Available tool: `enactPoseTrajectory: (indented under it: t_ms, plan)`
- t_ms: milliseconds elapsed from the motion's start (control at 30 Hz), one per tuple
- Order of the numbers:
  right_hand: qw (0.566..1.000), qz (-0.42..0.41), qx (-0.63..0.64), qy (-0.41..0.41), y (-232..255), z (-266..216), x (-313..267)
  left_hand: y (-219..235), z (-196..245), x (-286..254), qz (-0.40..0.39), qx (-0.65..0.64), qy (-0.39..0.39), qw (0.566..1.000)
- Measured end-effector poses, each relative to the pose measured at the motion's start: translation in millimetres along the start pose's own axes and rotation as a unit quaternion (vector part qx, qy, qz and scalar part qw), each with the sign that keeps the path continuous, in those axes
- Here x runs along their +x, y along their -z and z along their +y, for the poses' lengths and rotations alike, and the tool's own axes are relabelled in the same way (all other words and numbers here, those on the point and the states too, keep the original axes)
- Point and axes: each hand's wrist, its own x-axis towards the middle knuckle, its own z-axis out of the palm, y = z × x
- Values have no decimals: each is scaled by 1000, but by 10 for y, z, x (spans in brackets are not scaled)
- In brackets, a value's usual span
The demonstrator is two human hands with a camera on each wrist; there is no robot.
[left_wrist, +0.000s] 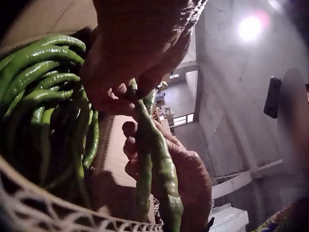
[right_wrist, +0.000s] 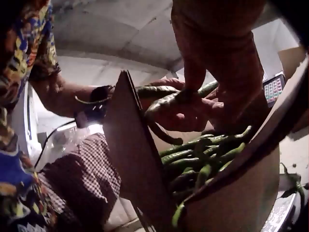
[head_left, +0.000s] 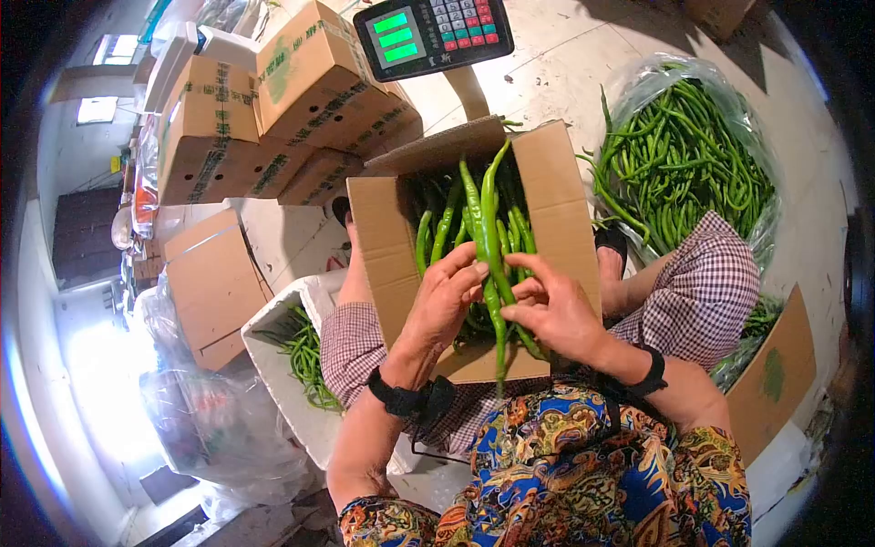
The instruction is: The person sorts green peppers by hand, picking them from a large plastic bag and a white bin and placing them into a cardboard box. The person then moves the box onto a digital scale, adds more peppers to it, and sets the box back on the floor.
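Observation:
In the head view, long green chili peppers [head_left: 493, 219] lie lengthwise over an open cardboard box [head_left: 562, 196]. My left hand [head_left: 447, 296] pinches them from the left, around their middle. From the other side my right hand [head_left: 558, 314] has its thumb and index finger on them, the other fingers curled. The left wrist view shows two peppers [left_wrist: 161, 166] crossing between both hands. In the right wrist view, my right hand [right_wrist: 217, 92] grips a pepper close above the box. More chili peppers [right_wrist: 207, 154] fill the box, partly hidden by the hands.
Beyond the box stands a scale display [head_left: 433, 35] with lit digits. A plastic bag of chili peppers [head_left: 697, 164] is at right, and a white foam box [head_left: 264, 351] with more at left. Stacked cartons [head_left: 214, 128] stand back left; a cardboard piece [head_left: 779, 383] leans at right.

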Motion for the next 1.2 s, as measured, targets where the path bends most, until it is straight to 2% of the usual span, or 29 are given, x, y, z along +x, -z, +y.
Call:
enactPoseTrajectory:
  t_ms: [67, 100, 167, 233, 433, 467, 567, 667, 700, 767, 800, 833, 867, 900, 967, 1000, 1033, 1100, 1133, 1200]
  plan:
    - [999, -18, -34, 4, 32, -138, -70, 6, 41, -18, 3, -4, 48, 999]
    - [997, -36, -67, 5, 36, -169, -97, -12, 61, -56, 2, -2, 48, 999]
    - [998, -35, -53, 17, 47, -169, -113, -60, 102, -173, 21, -44, 35, 998]
    - [997, -79, 8, -27, 58, -206, -123, -50, 105, -255, 32, -53, 35, 997]
    - [993, -112, -13, -20, 26, -100, -153, -19, 88, -379, 52, -70, 11, 996]
    - [990, -131, 13, -48, 34, -82, -134, -18, 82, -383, 52, -70, 13, 996]
    - [985, -136, 51, -91, 75, -67, -70, -28, 76, -368, 88, -24, 21, 996]
    - [987, -102, 44, -114, 100, 75, 25, 7, 159, -199, 47, 156, 33, 986]
    - [988, -79, 30, -126, 98, 148, 64, 33, 159, -112, 47, 154, 33, 986]
    - [990, -67, 6, -124, 97, 246, 167, 56, 125, 90, 72, 257, 35, 963]
    - [996, -22, -83, -23, 75, 348, 224, 73, 102, 188, 67, 293, 20, 953]
    - [982, 22, -171, 77, 64, 381, 260, 93, 75, 283, 63, 328, 6, 942]
    - [965, 51, -215, 140, 40, 382, 289, 119, 46, 372, 52, 399, -22, 915]
    - [966, 49, -215, 136, 41, 387, 324, 133, -5, 435, 52, 397, -18, 916]
    - [907, 80, -349, 220, 37, 405, 372, 117, -101, 517, 66, 457, -75, 884]
    - [903, 52, -386, 180, 18, 345, 356, 82, -105, 532, 83, 481, -76, 870]
    - [902, 51, -389, 179, 25, 270, 330, 63, -113, 517, 84, 478, -77, 871]
    - [885, -2, -457, 88, 38, 107, 270, 30, -112, 454, 135, 501, -153, 841]
    - [885, -4, -458, 88, 80, 93, 241, 43, -89, 390, 137, 500, -152, 842]
    - [874, -37, -465, 135, 204, 104, 193, 93, -35, 227, 89, 452, -70, 885]
